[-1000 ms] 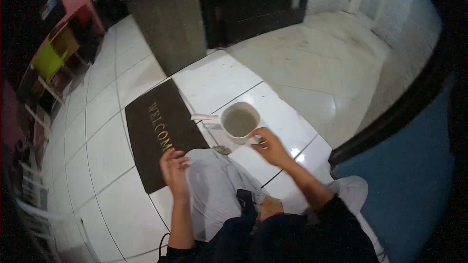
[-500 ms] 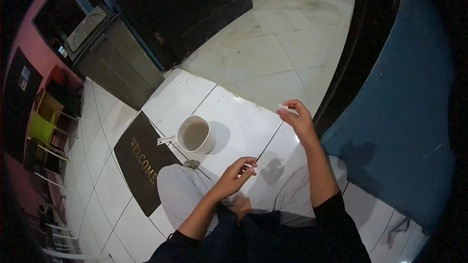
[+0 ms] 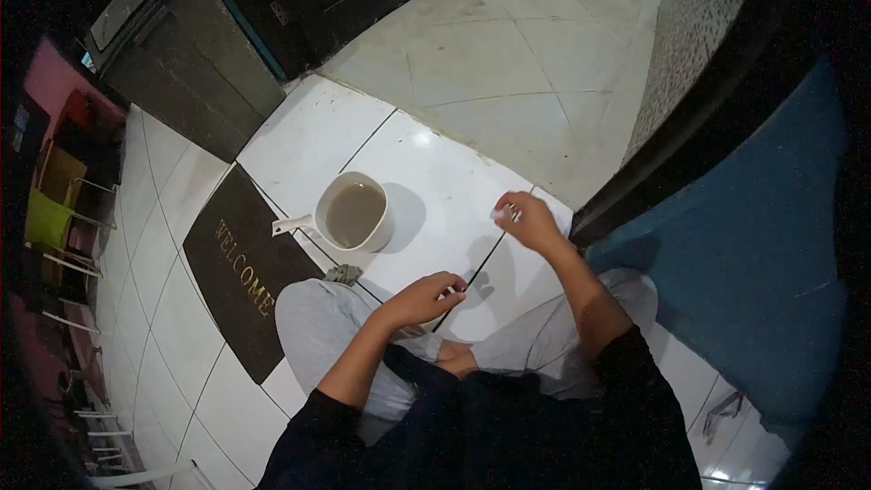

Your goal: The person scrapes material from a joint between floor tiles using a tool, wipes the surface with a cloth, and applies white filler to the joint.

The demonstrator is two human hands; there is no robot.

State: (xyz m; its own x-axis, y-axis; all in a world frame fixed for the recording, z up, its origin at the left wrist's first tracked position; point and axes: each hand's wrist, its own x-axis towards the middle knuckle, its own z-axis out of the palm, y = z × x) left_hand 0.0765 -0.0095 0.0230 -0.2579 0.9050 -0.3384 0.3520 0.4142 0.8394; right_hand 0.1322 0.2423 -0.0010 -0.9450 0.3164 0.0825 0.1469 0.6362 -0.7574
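My right hand (image 3: 529,220) is raised over the white tiles, pinching a small whitish piece (image 3: 504,214) whose kind I cannot make out. Above my lap hovers my left hand (image 3: 425,298), its fingers loosely curled with a gap to the thumb and nothing visible in them. Ahead of it stands a white dipper (image 3: 386,229) with a short handle pointing left, holding cloudy greyish water. A crumpled grey-green cloth (image 3: 343,274) lies on the floor between the dipper and my left knee.
A dark doormat (image 3: 238,295) with gold lettering lies to my left. Beyond it stands a tall grey bin (image 3: 195,73) beside a dark door (image 3: 363,0). A blue panel (image 3: 726,254) rises on my right. Chairs (image 3: 53,218) line the far left.
My view has shifted, so the dipper and mat appear higher and further left. My right hand has turned and come slightly left with the whitish piece. My left fingers have drawn closer together.
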